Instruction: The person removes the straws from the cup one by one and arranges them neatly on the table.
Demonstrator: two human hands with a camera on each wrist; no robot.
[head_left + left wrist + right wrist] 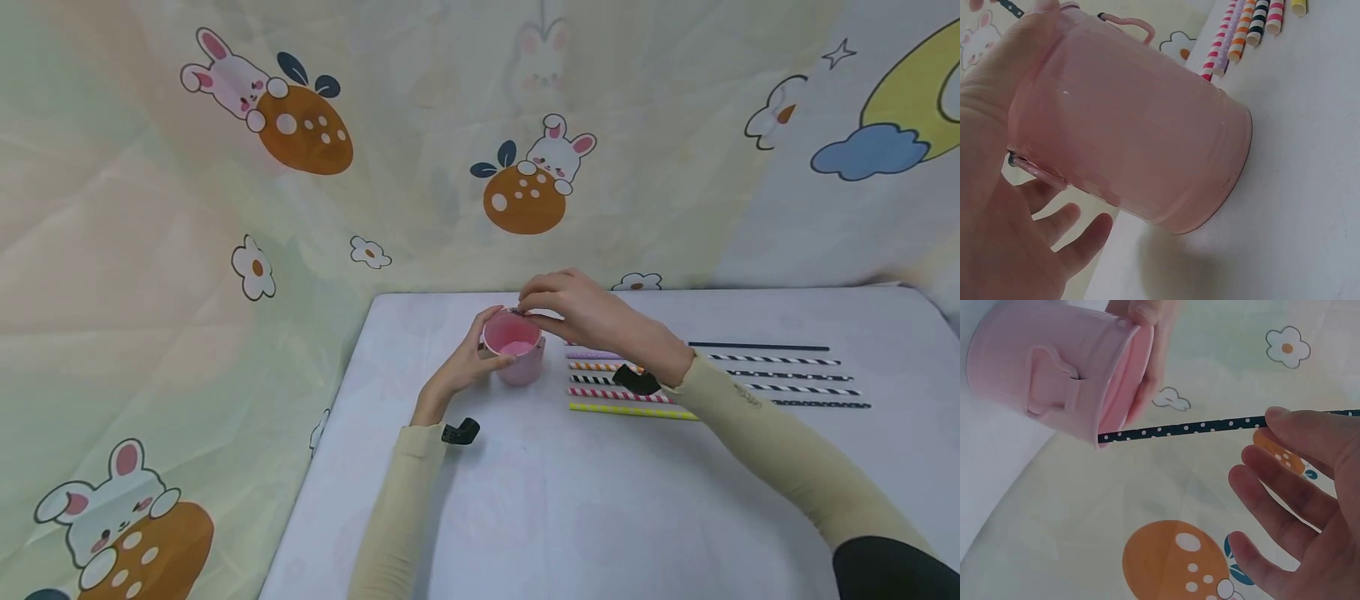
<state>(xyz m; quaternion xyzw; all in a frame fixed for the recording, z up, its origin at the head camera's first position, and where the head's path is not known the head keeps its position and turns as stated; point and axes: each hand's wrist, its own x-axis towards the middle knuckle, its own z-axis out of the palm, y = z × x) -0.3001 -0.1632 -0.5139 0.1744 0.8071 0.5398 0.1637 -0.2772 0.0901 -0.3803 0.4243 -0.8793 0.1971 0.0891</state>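
A pink bucket point(521, 371) with small side handles stands on the table, its open top tipped toward the head camera. My left hand point(467, 362) grips it near the rim, thumb on one side and fingers on the other. Above the rim, my right hand point(581, 315) pinches a black paper straw with white dots point(1197, 427) between thumb and fingertips. The straw's lower end meets the bucket's rim in the right wrist view; whether it reaches inside cannot be made out. The right hand's other fingers are spread loosely.
Right of the bucket lies a row of coloured paper straws point(615, 392), including yellow, red-striped and orange-striped ones. Farther right, several black-and-white patterned straws point(806, 377) lie parallel. A cartoon-printed cloth point(420, 150) hangs behind the white table point(540, 500).
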